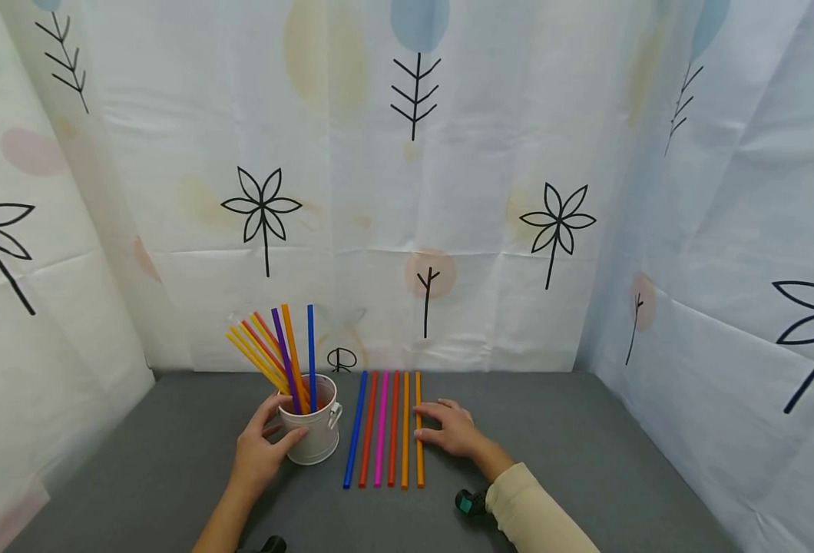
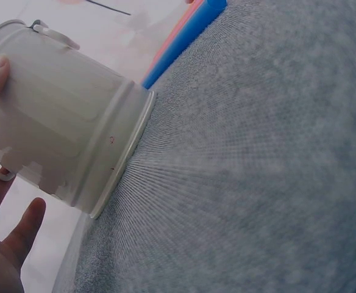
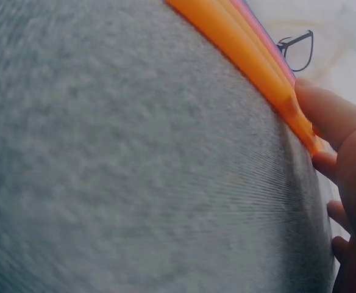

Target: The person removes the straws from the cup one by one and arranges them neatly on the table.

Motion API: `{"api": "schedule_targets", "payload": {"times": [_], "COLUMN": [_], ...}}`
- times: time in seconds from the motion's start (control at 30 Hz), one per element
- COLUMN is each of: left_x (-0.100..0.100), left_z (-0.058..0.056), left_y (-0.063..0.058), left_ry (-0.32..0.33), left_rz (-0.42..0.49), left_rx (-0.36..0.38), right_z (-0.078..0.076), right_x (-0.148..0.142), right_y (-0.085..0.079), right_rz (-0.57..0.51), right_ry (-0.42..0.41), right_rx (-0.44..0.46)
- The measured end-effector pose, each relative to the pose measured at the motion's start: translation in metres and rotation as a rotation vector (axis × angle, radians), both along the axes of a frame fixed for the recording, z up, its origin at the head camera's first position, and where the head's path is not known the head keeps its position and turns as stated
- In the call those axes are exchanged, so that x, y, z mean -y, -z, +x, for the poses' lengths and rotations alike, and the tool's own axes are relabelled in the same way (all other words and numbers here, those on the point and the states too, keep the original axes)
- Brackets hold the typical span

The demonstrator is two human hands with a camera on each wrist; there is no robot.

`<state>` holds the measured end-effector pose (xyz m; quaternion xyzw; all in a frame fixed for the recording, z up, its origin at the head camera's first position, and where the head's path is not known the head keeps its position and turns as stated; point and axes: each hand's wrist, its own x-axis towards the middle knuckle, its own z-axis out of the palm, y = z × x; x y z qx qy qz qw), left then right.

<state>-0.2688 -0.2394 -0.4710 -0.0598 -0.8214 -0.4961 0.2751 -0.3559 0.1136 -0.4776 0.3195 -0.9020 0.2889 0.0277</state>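
Observation:
A small white metal bucket (image 1: 319,439) stands upright on the grey table. My left hand (image 1: 258,455) holds it from the left, with the thumb on its near side and a finger by the rim. Straws lean in the bucket: a purple one (image 1: 281,342), a blue one (image 1: 312,346) and several in yellow, orange and red. To its right, several straws lie side by side: blue (image 1: 355,430), red, pink (image 1: 381,430), red and two orange. My right hand (image 1: 455,430) rests its thumb and fingertips on the rightmost orange straw (image 1: 420,465), fingers apart.
The grey tabletop (image 1: 552,453) ends at a pale patterned cloth (image 1: 483,307) at the back and sides. A dark wrist device (image 1: 471,502) sits below the right wrist. A small wire handle (image 1: 335,415) sticks out from the bucket's right side.

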Motion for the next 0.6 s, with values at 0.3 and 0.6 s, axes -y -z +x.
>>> {"api": "schedule_targets", "payload": {"times": [0.3, 0.6], "left_x": [0.0011, 0.0018], "left_z": [-0.0023, -0.0040], "left_y": [0.0029, 0.0038], "left_ry": [-0.002, -0.003], "left_rz": [0.000, -0.001], "left_rx": [0.014, 0.011], "right_z": [-0.0007, -0.0006], "right_x": [-0.0096, -0.0086], "right_y": [-0.0051, -0.0027], "right_rz": [0.009, 0.050], "right_ry": [-0.079, -0.076], "right_rx": [0.109, 0.074]}}
